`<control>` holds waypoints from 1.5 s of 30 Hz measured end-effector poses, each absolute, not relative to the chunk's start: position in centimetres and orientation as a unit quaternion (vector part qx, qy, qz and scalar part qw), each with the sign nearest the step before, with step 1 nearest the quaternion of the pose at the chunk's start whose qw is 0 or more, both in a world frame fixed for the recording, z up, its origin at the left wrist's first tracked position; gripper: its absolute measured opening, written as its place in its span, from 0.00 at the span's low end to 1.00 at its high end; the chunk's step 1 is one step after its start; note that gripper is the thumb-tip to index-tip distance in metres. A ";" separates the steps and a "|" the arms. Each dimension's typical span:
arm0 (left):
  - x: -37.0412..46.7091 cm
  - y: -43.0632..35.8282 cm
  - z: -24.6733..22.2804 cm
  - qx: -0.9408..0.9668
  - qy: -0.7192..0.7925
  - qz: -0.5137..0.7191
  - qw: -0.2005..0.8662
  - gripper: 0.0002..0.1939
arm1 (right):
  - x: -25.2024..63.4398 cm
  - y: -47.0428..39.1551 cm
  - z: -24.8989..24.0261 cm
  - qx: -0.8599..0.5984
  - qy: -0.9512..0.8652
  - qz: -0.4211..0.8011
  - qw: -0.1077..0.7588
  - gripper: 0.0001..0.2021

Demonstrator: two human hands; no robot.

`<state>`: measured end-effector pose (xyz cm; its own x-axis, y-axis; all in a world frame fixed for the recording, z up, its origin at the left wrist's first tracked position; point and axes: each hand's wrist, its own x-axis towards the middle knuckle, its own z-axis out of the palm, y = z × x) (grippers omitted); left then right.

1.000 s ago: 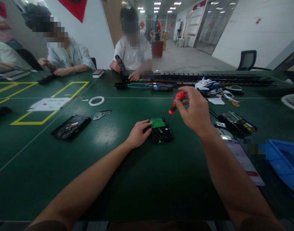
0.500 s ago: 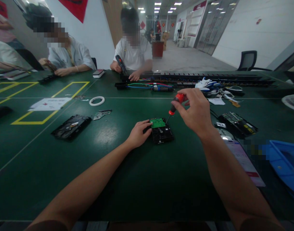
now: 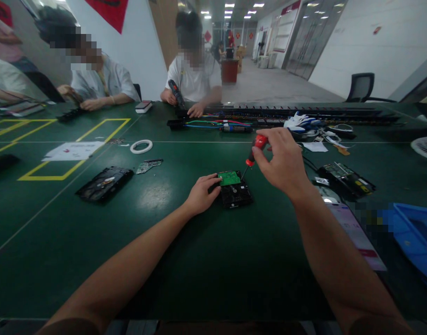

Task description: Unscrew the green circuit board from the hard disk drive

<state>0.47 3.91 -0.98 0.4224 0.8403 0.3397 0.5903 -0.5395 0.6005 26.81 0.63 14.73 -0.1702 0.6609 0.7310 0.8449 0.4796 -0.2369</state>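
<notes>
A black hard drive with a green circuit board at its far end lies flat on the table in front of me. My left hand grips its left side, fingers at the upper left corner and thumb along the near part of that edge. In my right hand is a red and black screwdriver, pinched by its handle between thumb and fingers. It leans to the right, and its tip meets the right edge of the green board. The screw under the tip is too small to make out.
Left of me lie another black drive, a loose circuit board and a tape roll. To the right are an opened device, a phone and a blue bin. Across the table, a co-worker's hand touches wired parts.
The screwdriver's handle appears slightly turned between my right fingers, its tip at the same spot. My left hand and the hard drive stay where they were.
</notes>
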 end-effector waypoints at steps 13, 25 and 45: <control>0.4 3.9 -1.0 0.814 0.443 0.314 0.208 0.21 | 26.8 0.7 14.8 -0.494 -0.764 -0.111 0.400 0.18; 0.5 4.1 -1.0 0.813 0.443 0.314 0.211 0.22 | 26.7 0.5 15.0 -0.499 -0.759 -0.109 0.404 0.21; 0.4 3.9 -0.6 0.817 0.431 0.318 0.215 0.21 | 26.7 0.6 14.8 -0.499 -0.748 -0.097 0.427 0.15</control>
<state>0.45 3.87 -0.65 0.4268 0.8404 0.3339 0.5664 -0.5363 0.6258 26.66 0.58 14.78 -0.1366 0.6636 0.7355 0.8290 0.4830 -0.2818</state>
